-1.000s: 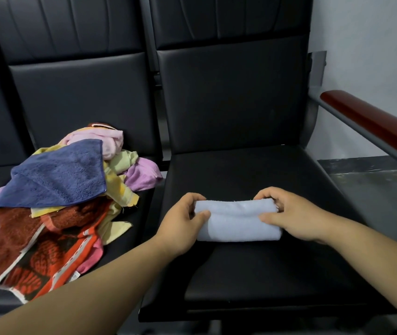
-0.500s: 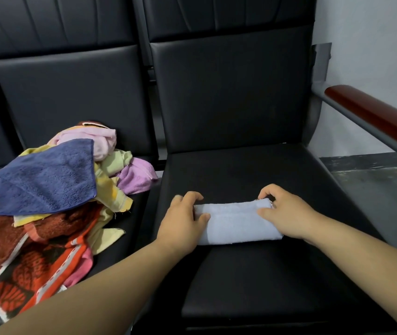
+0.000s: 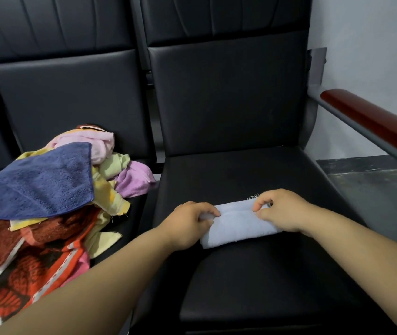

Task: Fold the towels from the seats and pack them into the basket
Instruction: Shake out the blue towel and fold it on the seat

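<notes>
The folded pale-blue terry towel [image 3: 237,224] is kept flat on the black padded seat [image 3: 241,175], its ends pinched by the left hand [image 3: 189,224] and right hand [image 3: 280,210], apparently to square the fold.

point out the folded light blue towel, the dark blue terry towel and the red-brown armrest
folded light blue towel [image 3: 237,226]: head view, middle of its top face
dark blue terry towel [image 3: 40,182]: head view, centre of the spread cloth
red-brown armrest [image 3: 371,122]: head view, middle of its top
</notes>
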`<state>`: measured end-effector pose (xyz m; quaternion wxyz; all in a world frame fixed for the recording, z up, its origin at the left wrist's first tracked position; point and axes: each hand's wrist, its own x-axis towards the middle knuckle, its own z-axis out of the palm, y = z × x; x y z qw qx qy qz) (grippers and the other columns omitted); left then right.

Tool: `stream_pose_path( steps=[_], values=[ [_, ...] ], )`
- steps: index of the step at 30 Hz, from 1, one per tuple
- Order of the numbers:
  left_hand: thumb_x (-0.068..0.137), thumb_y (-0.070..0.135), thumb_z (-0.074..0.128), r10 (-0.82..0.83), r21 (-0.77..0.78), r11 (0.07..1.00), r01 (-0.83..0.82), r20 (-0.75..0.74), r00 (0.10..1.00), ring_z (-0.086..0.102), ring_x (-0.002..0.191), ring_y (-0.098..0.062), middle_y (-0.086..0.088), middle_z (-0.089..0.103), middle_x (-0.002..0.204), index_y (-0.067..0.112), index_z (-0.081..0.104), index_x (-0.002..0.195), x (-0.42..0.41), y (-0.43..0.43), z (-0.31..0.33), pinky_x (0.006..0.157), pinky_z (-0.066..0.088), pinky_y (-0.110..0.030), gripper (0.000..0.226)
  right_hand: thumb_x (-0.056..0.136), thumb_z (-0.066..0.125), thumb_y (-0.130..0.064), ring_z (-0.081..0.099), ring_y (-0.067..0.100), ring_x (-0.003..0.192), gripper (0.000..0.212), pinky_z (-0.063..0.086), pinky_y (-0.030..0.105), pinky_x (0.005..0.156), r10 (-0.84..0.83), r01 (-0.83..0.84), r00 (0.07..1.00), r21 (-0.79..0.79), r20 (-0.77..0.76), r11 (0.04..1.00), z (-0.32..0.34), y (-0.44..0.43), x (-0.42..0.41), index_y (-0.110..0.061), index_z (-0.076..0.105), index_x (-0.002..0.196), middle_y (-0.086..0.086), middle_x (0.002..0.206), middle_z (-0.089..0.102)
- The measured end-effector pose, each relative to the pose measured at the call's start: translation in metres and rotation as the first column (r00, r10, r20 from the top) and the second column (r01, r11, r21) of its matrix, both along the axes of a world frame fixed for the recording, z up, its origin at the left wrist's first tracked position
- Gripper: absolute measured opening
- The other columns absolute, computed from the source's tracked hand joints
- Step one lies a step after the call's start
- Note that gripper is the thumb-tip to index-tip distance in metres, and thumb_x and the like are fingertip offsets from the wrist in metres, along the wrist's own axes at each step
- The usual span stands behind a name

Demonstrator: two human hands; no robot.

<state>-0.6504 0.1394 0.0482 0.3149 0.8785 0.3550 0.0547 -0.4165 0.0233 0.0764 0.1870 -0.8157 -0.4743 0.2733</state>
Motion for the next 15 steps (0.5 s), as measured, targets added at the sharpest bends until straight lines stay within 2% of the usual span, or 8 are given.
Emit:
stream_pose_path(
  steps=[2,4,6,9,11,13,15],
  values=[
    [0.095,0.036,0.057,-0.014,-0.036,0.999,0.011,-0.090,0.996,0.053,0.107,-0.015,0.007,0.053,0.111,0.059,0.058,0.108,0.002,0.003,0.006,0.099,0.046,-0.032,0.026,0.090,0.068,-0.022,0.055,0.006,0.088,0.012,0.046,0.020,0.069,-0.010,0.007,0.999,-0.052,-0.044,0.999,0.007,0.004,-0.001,-0.031,0.075,0.095,-0.015,0.101,0.057],
    [0.094,0.031,0.056,-0.025,-0.073,0.997,0.017,-0.109,0.994,0.056,0.096,-0.015,0.008,0.056,0.100,0.056,0.057,0.107,0.004,0.002,0.011,0.088,0.048,-0.029,0.029,0.089,0.068,-0.021,0.058,0.013,0.084,0.013,0.049,0.025,0.070,-0.005,-0.007,0.996,-0.141,-0.085,0.990,0.013,0.007,-0.003,-0.026,0.073,0.099,-0.006,0.104,0.063],
    [0.093,0.020,0.056,-0.024,-0.089,0.996,0.017,-0.078,0.997,0.054,0.078,-0.011,0.008,0.057,0.087,0.042,0.061,0.109,0.007,-0.001,0.014,0.072,0.046,-0.023,0.028,0.089,0.064,-0.020,0.055,0.020,0.081,0.016,0.047,0.030,0.069,0.001,-0.025,0.995,-0.234,-0.099,0.972,0.016,0.012,-0.005,-0.024,0.071,0.103,0.007,0.112,0.067],
    [0.087,0.012,0.058,0.058,-0.104,0.993,-0.056,0.015,0.998,0.053,0.064,-0.009,0.004,0.059,0.078,0.036,0.068,0.100,0.009,-0.007,0.014,0.060,0.046,-0.023,0.029,0.091,0.059,-0.018,0.051,0.024,0.087,0.024,0.045,0.033,0.074,-0.004,-0.031,0.993,-0.301,-0.115,0.953,0.017,0.014,-0.007,-0.019,0.068,0.114,0.016,0.127,0.064],
    [0.085,0.009,0.060,0.113,-0.131,0.986,-0.104,0.066,0.991,0.053,0.057,-0.004,0.006,0.061,0.074,0.033,0.071,0.094,0.008,-0.012,0.015,0.054,0.044,-0.018,0.028,0.093,0.060,-0.016,0.051,0.021,0.090,0.023,0.044,0.031,0.076,-0.021,-0.019,0.987,-0.245,-0.157,0.969,0.019,0.008,-0.007,-0.021,0.068,0.114,0.011,0.123,0.062],
    [0.084,0.005,0.063,0.145,-0.155,0.980,-0.125,0.129,0.981,0.051,0.051,-0.001,0.012,0.057,0.066,0.029,0.072,0.092,0.008,-0.020,0.021,0.052,0.041,-0.015,0.027,0.093,0.064,-0.014,0.053,0.017,0.096,0.020,0.044,0.026,0.076,-0.032,0.016,0.984,-0.095,-0.173,0.995,0.030,0.000,-0.001,-0.026,0.069,0.109,0.003,0.117,0.057],
    [0.083,0.004,0.069,0.153,-0.146,0.982,-0.122,0.224,0.962,0.049,0.052,-0.002,0.012,0.056,0.064,0.029,0.072,0.091,0.012,-0.031,0.036,0.055,0.042,-0.017,0.027,0.091,0.065,-0.011,0.053,0.016,0.102,0.021,0.044,0.026,0.073,-0.018,0.031,0.989,0.082,-0.150,0.996,0.052,-0.013,0.009,-0.028,0.070,0.103,0.000,0.122,0.056]
  ],
)
